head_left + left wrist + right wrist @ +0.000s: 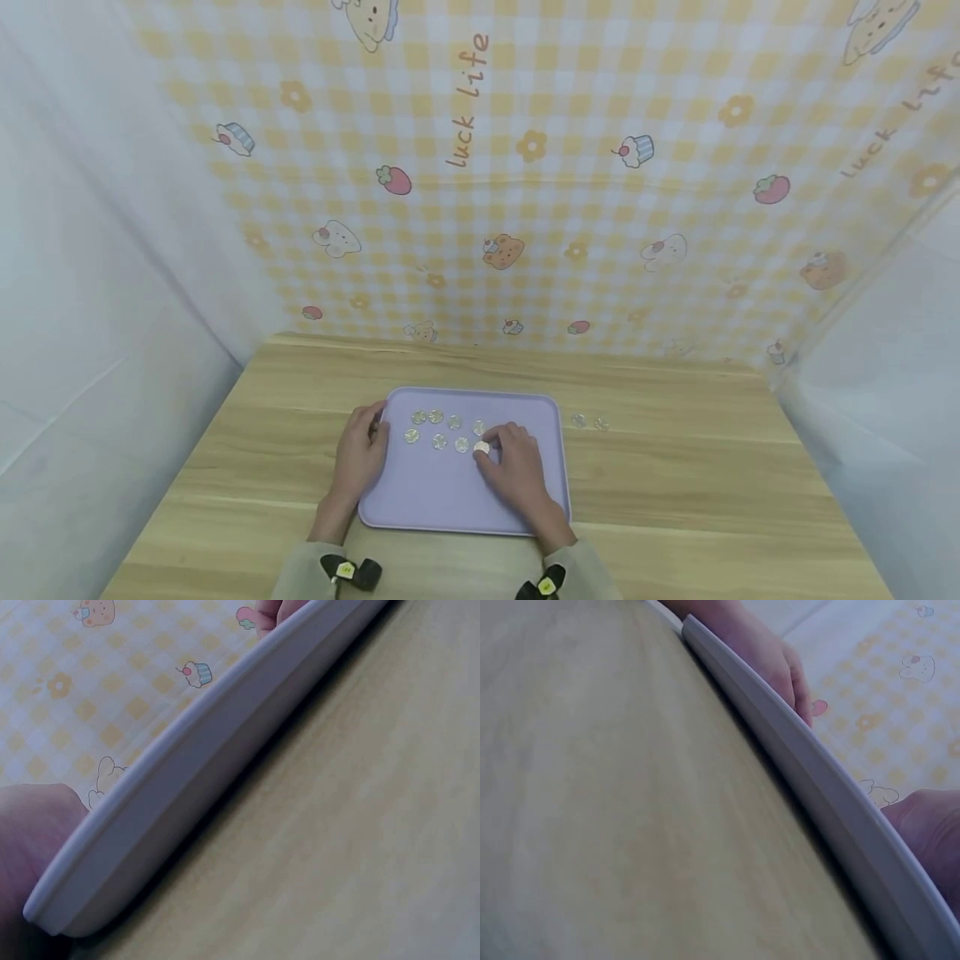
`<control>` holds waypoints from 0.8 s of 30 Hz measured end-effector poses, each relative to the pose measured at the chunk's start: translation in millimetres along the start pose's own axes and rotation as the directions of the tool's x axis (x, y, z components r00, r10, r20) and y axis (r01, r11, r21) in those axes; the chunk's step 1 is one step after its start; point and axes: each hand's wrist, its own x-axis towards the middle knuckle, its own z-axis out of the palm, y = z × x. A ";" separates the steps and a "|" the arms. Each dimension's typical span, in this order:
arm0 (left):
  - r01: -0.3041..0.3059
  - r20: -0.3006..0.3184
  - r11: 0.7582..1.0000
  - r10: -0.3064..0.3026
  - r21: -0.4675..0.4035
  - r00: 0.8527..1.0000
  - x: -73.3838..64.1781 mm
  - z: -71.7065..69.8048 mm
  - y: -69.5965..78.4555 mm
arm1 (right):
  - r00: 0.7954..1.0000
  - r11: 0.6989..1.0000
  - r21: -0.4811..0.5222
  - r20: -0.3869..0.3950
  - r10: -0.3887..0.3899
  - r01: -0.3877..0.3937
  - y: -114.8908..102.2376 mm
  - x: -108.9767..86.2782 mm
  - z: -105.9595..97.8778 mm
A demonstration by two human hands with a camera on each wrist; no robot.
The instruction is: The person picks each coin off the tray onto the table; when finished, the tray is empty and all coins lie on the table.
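Sleeves [300, 571] nearest | left fingers [366, 417] grip tray [435, 492] edge | right fingers [507, 433] pinch coin [482, 447] | open room nearside

Holds purple tray [431, 496] on bench [690, 475] at left rim with left hand [362, 450]; pinches one coin [482, 447] with right hand [519, 471] beside seven coins [439, 442]. Includes two loose coins [578, 421] right of tray.
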 end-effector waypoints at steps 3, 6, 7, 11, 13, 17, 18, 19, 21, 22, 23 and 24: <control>0.001 0.003 1.000 -0.001 0.003 1.000 -0.2 -0.2 -0.5 | 1.000 1.000 0.009 -0.007 -0.005 0.005 0.5 -0.1 0.4; 0.000 0.003 1.000 0.000 0.001 1.000 -0.5 -0.3 -0.5 | 0.999 0.999 0.017 -0.024 -0.044 0.044 0.4 -0.5 -0.3; 0.001 0.001 1.000 -0.001 0.000 1.000 -0.4 -0.4 -0.3 | 0.998 0.998 0.020 -0.027 -0.060 0.060 0.1 -0.6 -1.0; 0.000 0.002 1.000 0.000 -0.001 1.000 0.4 -0.4 -0.1 | 0.995 0.995 0.006 -0.012 -0.097 0.097 0.6 -1.2 -1.3; 0.001 0.005 1.000 -0.001 0.001 1.000 0.8 -0.4 -0.2 | 0.995 0.995 -0.007 0.003 -0.104 0.104 1.0 -1.8 -1.1; 0.003 0.004 1.000 -0.003 0.000 1.000 0.7 -0.6 0.1 | 0.993 0.993 -0.019 0.029 -0.113 0.114 0.9 -2.5 -2.1; 0.003 0.002 1.000 -0.003 -0.001 1.000 0.5 -0.9 0.5 | 0.993 0.993 -0.019 0.037 -0.112 0.112 0.5 -2.5 -2.9; 0.003 0.001 1.000 -0.003 -0.001 1.000 0.3 -1.0 0.7 | 0.993 0.994 -0.019 0.045 -0.110 0.111 0.3 -2.6 -3.6; 0.002 -0.003 1.000 -0.002 -0.003 1.000 0.3 -0.8 0.4 | 0.992 0.994 -0.019 0.063 -0.107 0.108 0.1 -2.5 -4.8; 0.001 -0.005 1.000 -0.001 -0.001 1.000 0.3 -0.7 0.2 | 0.992 0.994 -0.019 0.070 -0.105 0.107 0.1 -2.6 -5.3; -0.001 -0.007 1.000 0.001 -0.001 1.000 0.1 -0.6 0.3 | 0.992 0.994 -0.019 0.076 -0.103 0.104 0.1 -2.7 -5.7; -0.002 -0.009 1.000 0.002 -0.001 1.000 0.1 -0.6 0.4 | 0.992 0.995 -0.017 0.081 -0.101 0.103 0.2 -2.6 -5.9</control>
